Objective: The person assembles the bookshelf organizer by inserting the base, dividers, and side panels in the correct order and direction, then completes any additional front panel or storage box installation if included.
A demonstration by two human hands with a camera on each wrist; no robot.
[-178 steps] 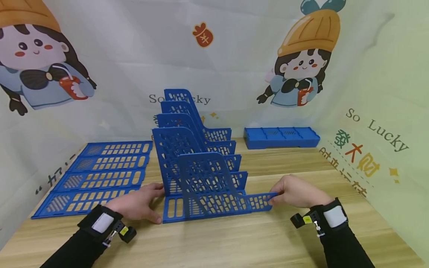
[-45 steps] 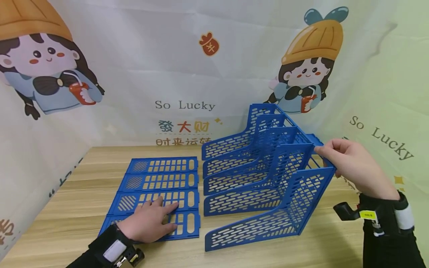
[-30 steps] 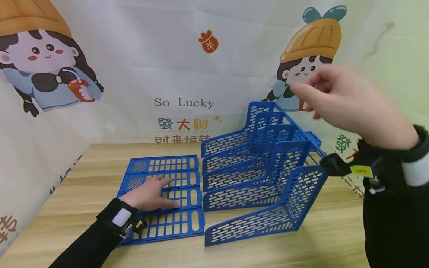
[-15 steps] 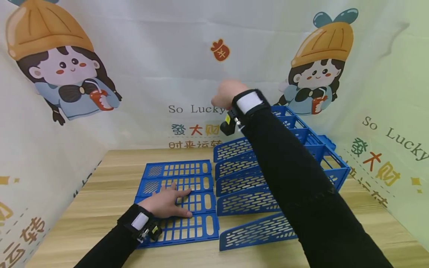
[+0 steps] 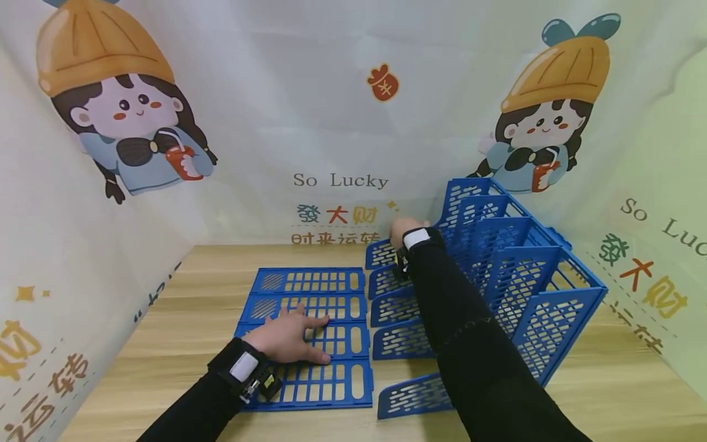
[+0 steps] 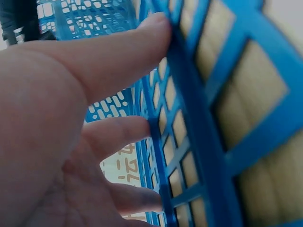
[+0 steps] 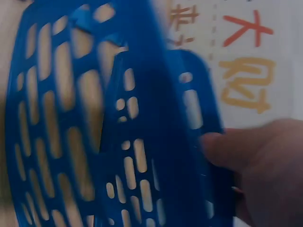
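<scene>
A blue perforated file rack [image 5: 577,328] with several upright dividers stands on the table's right side, its low divider ends facing left. My right hand [image 5: 402,230] is at the low end of the farthest divider [image 5: 377,253]. In the right wrist view, my thumb presses one face of that divider [image 7: 208,113], the other fingers partly hidden behind it. Left of the rack lies a row of flat blue grid panels [image 5: 309,406], joined edge to edge. My left hand [image 5: 284,336] rests on them with fingers spread; in the left wrist view the fingertips [image 6: 154,26] touch the grid.
The wooden table [image 5: 182,319] meets a printed cloth backdrop [image 5: 331,110] behind and at both sides. Another blue part [image 5: 559,238] shows behind the rack. My right sleeve [image 5: 469,331] crosses over the dividers and hides part of them.
The rack has turned, its low ends now facing left. My right hand has left its back corner, lifted and reached across to the farthest divider. My left hand has moved onto the flat panels.
</scene>
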